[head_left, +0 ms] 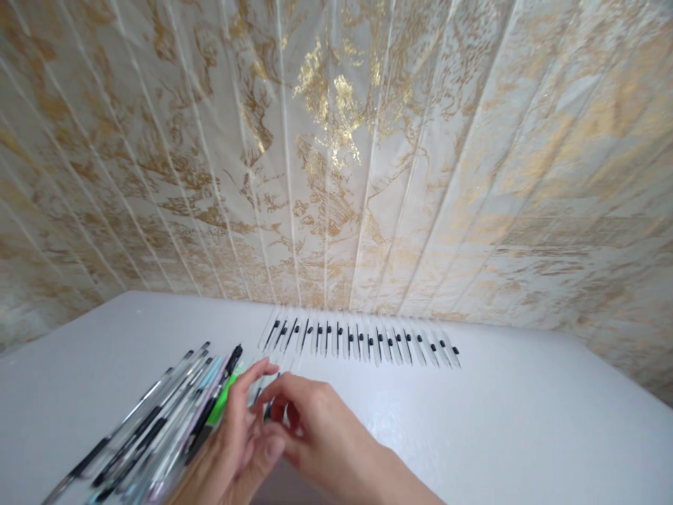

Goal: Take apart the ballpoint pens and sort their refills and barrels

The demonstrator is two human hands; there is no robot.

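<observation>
My left hand [236, 435] is low in the view, its index finger stretched out and its thumb held apart. My right hand [320, 414] meets it from the right, thumb and fingers curled into a pinch. A small dark thing [268, 410] shows between the two hands, mostly hidden by the fingers, too blurred to name. Just past the fingertips, thin clear pieces with dark lines are partly covered. Close beside my left hand lie a bright green pen-like item [223, 397] and a black pen [235, 356].
Many pens [152, 421] lie in a slanted bundle at the left of the white table [499, 421]. Along the back edge runs a row of slim clear pieces with black parts [360, 340]. Behind the table hangs pleated, gold-patterned fabric [326, 175].
</observation>
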